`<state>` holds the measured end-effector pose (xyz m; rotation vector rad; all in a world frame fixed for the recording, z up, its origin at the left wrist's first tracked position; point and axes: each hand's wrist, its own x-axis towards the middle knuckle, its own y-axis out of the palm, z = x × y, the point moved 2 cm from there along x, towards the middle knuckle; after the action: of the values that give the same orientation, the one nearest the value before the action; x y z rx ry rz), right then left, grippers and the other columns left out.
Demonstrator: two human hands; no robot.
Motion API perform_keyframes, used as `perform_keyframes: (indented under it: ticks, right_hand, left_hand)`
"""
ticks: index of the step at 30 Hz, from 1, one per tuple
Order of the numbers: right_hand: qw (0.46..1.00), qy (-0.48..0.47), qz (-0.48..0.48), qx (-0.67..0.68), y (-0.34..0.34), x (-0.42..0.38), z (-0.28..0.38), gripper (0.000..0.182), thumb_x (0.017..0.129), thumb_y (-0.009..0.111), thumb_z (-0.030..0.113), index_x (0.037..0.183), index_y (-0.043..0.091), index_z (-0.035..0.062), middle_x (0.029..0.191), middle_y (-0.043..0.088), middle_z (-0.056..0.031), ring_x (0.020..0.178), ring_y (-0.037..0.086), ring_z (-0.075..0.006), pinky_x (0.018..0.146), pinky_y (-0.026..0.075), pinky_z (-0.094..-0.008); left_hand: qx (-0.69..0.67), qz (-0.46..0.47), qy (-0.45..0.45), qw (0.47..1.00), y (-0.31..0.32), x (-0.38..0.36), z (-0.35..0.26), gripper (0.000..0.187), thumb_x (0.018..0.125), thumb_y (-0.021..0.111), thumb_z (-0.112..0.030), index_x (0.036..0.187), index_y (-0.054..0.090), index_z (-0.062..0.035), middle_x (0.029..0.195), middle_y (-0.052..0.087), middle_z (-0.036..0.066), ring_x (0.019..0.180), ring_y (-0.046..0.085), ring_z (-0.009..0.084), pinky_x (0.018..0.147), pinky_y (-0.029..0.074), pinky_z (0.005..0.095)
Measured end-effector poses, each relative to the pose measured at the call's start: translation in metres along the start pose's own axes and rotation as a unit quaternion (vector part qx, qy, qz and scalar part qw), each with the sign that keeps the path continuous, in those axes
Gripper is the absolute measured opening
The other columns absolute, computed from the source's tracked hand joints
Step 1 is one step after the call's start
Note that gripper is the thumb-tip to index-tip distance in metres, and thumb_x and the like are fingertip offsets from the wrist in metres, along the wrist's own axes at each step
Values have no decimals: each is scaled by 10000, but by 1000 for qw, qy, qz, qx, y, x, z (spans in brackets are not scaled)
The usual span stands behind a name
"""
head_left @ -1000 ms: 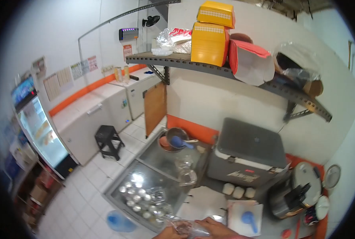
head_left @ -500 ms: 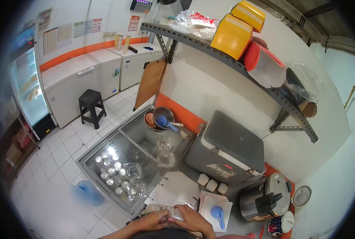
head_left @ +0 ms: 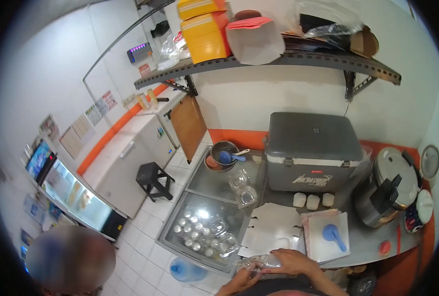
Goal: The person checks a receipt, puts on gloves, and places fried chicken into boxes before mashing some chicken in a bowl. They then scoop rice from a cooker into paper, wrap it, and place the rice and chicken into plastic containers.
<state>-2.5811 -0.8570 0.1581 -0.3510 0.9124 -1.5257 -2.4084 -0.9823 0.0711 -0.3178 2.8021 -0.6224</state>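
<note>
At the bottom edge of the head view, both hands are closed on a clear plastic container, held near the counter's front edge. My left hand grips its near left side with bent fingers. My right hand lies over its right end, fingers curled round it. What is inside the container cannot be made out. Just beyond lies a white sheet of card. To the right, a blue scoop rests on a stack of white paper.
A chest freezer with a glass top bears clear containers, and cans show there. A grey cooler box, white cups and a steel pot stand on the counter. A shelf hangs above. A person is at lower left.
My view has turned, so the counter and freezer sit further right. Both hands still hold the plastic container. The person at lower left now shows more plainly.
</note>
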Motion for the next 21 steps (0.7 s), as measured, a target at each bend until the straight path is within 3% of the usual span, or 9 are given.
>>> perform_keyframes:
  ticks: [4,6,10,12,14,15,17,21]
  right_hand:
    - [999,5,23,26,-6,-10,-9,927,782,551,727,1234,531,-82,1183,579,-295,1106,568,-412,962,452,-429]
    - [1000,-5,17,19,-8,-16,-14,911,783,523,750,1156,553,-80,1165,594,-282,1094,585,-393,929,470,-440]
    - [999,-6,24,25,-12,-27,-23,913,807,501,734,1174,532,-101,1202,571,-288,1136,561,-391,951,459,-434]
    - [1000,6,8,24,-7,-32,-33,909,820,491,724,1179,524,-110,1216,561,-290,1155,550,-392,961,454,-427]
    - [988,-88,-107,-72,14,-38,-48,896,833,492,705,1240,500,-92,1162,570,-284,1084,578,-397,960,448,-432]
    - [994,-59,-47,-77,-1,-45,-43,870,851,492,672,1248,488,-101,1144,575,-275,1058,584,-396,950,455,-427]
    - [995,-58,-35,-75,-7,-53,-51,849,848,514,648,1236,492,-107,1116,582,-265,1041,589,-390,926,466,-427]
    - [995,-34,-67,-72,-3,-70,-64,802,833,563,590,1222,499,-108,1060,586,-250,999,603,-372,871,480,-420]
  left_hand:
    - [-31,-68,46,996,13,-3,-7,292,896,647,-135,1169,583,-52,1054,663,138,968,653,242,809,510,353]
    - [-11,-125,141,982,18,-1,-13,402,882,656,-213,1255,549,-109,1032,673,166,925,656,332,807,517,367]
    - [-2,-105,94,990,26,3,-32,403,892,636,-188,1279,549,-121,1052,671,161,954,654,317,814,518,368]
    - [16,-69,27,997,28,9,-58,371,902,632,-242,1225,581,-66,1041,677,130,969,654,254,831,513,371]
    - [15,-41,38,998,40,12,-49,367,901,632,-239,1220,582,-64,1036,677,129,965,652,253,828,512,371]
    - [12,-43,38,998,43,13,-49,363,900,632,-236,1215,583,-63,1031,676,128,960,651,251,825,512,370]
    - [5,-59,30,998,52,10,-50,354,898,633,-230,1204,585,-60,1021,674,127,950,649,247,820,512,370]
    - [-11,-94,19,995,70,10,-62,336,894,633,-218,1184,590,-54,1001,671,124,931,644,240,809,511,369]
